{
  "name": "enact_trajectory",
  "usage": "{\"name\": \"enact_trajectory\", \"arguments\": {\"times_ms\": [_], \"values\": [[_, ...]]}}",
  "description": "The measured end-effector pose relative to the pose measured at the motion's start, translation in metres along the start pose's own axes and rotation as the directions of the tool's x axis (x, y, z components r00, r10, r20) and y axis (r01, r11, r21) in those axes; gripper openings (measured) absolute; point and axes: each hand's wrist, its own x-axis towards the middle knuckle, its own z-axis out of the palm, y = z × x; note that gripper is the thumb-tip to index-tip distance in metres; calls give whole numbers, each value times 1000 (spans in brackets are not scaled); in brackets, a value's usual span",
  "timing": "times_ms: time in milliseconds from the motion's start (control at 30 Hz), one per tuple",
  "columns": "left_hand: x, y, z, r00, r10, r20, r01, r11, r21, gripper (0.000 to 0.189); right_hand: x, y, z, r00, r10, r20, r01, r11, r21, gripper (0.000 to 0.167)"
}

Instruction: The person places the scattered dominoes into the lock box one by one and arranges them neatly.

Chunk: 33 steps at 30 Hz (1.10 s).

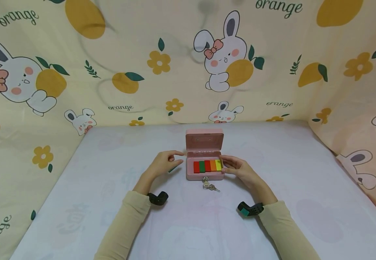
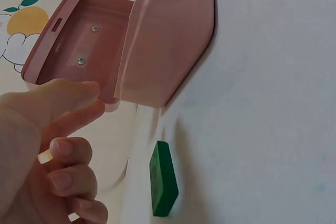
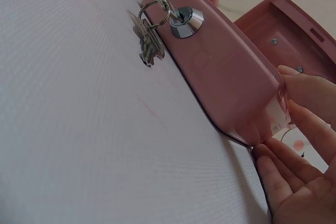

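A pink metal cash box (image 1: pixel 205 177) stands on the table with its lid (image 1: pixel 204 140) raised. Inside it, a row of several coloured blocks (image 1: pixel 208 165) runs red, green, red, orange and yellow. My right hand (image 1: pixel 239 169) grips the box's right end, a fingertip at the rim and other fingers against the outer wall. Left of the box hovers my left hand (image 1: pixel 166 162), fingers loosely bent, nothing held. A green block (image 2: pixel 164 179) lies on the table beneath it, mostly hidden in the head view.
Keys on a ring (image 3: pixel 151 40) hang from the lock (image 3: pixel 186 22) on the box's front. A white cloth (image 1: pixel 188 224) covers the table. Patterned fabric (image 1: pixel 181 83) rises behind and at both sides. Each wrist wears a dark camera (image 1: pixel 158 198).
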Motion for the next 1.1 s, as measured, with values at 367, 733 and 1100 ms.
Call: {"name": "enact_trajectory", "arguments": {"times_ms": [367,733,1100], "values": [[1,-9,-4,998,-54,30,54,999,-1,33,0,-1,0,1000,10,-5,-10,1000,-7,63],[1,-13,-5,998,-46,36,47,999,-7,33,1,0,1,1000,12,-5,-12,1000,-15,62],[-2,-17,-9,997,-49,62,49,999,-6,34,1,1,0,1000,7,-5,-7,1000,-10,64]]}}
